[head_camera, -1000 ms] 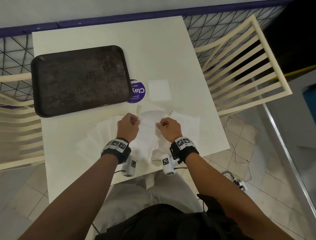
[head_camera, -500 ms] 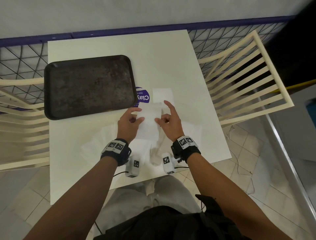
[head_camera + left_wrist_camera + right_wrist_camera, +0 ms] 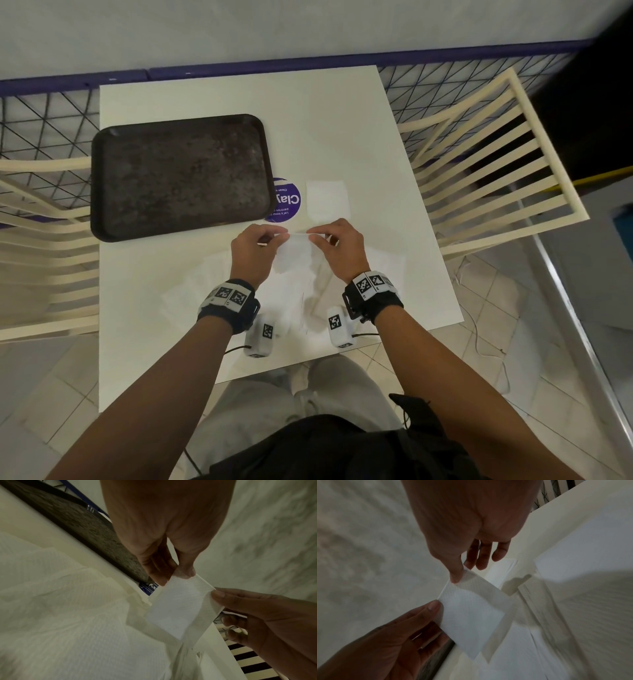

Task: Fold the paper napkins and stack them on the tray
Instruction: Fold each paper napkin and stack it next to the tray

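Observation:
A folded white paper napkin (image 3: 296, 251) (image 3: 178, 604) (image 3: 471, 618) hangs in the air above the table, held by its top edge. My left hand (image 3: 263, 240) (image 3: 173, 574) pinches its left top corner between thumb and fingers. My right hand (image 3: 325, 238) (image 3: 458, 574) pinches the right top corner. Several unfolded napkins (image 3: 212, 284) (image 3: 68, 615) lie spread on the table under my hands. One small folded napkin (image 3: 327, 200) lies flat beyond my right hand. The dark tray (image 3: 178, 174) sits at the far left with nothing on it.
The white table (image 3: 325, 120) stands against a mesh fence. A round purple sticker (image 3: 286, 200) lies between tray and folded napkin. Cream slatted chairs (image 3: 486, 161) stand at either side. The table's near edge runs just behind my wrists.
My hands lifted the napkin off the table after pressing it flat; both now pinch its top corners in the air, a little farther from me. The head camera has tilted.

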Action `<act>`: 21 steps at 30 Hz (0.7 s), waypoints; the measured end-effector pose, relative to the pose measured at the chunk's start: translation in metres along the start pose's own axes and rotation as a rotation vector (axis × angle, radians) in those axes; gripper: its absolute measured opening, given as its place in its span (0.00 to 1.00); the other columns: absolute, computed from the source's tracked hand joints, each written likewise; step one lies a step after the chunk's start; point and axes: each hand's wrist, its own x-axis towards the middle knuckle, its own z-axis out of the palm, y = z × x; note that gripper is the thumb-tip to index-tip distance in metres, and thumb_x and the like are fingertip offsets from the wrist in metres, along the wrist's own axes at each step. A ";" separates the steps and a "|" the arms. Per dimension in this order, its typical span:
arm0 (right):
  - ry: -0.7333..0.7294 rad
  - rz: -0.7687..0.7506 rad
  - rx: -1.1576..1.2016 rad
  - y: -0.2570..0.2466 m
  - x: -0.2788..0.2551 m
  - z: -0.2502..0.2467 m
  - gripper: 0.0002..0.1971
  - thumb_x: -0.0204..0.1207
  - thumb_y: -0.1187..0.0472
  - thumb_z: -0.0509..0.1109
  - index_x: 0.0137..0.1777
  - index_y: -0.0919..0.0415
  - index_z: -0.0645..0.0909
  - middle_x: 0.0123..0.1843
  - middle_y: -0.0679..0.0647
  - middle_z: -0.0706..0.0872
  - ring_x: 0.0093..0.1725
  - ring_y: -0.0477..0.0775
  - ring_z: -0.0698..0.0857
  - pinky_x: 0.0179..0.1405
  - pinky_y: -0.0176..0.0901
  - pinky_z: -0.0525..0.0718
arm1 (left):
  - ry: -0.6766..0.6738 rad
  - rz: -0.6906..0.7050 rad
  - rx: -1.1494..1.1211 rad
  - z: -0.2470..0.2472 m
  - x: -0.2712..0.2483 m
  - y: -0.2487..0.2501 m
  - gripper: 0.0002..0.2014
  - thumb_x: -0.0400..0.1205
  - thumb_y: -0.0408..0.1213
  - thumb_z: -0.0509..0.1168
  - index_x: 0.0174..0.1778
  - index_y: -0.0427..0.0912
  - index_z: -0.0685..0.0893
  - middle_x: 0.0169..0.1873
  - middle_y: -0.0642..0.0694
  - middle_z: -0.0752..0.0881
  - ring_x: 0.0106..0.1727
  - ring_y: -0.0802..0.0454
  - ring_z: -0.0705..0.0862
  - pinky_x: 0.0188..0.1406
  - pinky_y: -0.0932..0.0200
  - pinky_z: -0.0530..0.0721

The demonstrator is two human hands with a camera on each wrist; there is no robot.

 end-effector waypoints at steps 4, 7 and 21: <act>0.008 0.004 -0.031 0.002 0.004 -0.002 0.07 0.77 0.55 0.79 0.54 0.48 0.93 0.50 0.47 0.80 0.47 0.43 0.80 0.50 0.32 0.79 | 0.001 0.046 0.060 -0.002 0.001 0.003 0.00 0.83 0.41 0.75 0.47 0.52 0.91 0.51 0.54 0.86 0.49 0.64 0.84 0.46 0.73 0.79; -0.003 -0.002 -0.127 0.000 0.006 0.001 0.08 0.75 0.47 0.79 0.53 0.42 0.92 0.55 0.45 0.79 0.59 0.51 0.77 0.61 0.50 0.79 | -0.022 0.087 0.090 -0.003 0.003 0.003 0.00 0.84 0.40 0.74 0.48 0.50 0.90 0.50 0.55 0.87 0.50 0.67 0.84 0.46 0.76 0.77; -0.141 0.099 0.023 -0.013 0.023 -0.012 0.04 0.74 0.52 0.78 0.44 0.50 0.91 0.40 0.44 0.90 0.41 0.45 0.84 0.56 0.52 0.86 | -0.074 0.080 0.081 -0.010 0.003 0.009 0.04 0.89 0.39 0.67 0.51 0.44 0.84 0.47 0.50 0.88 0.50 0.54 0.84 0.45 0.72 0.77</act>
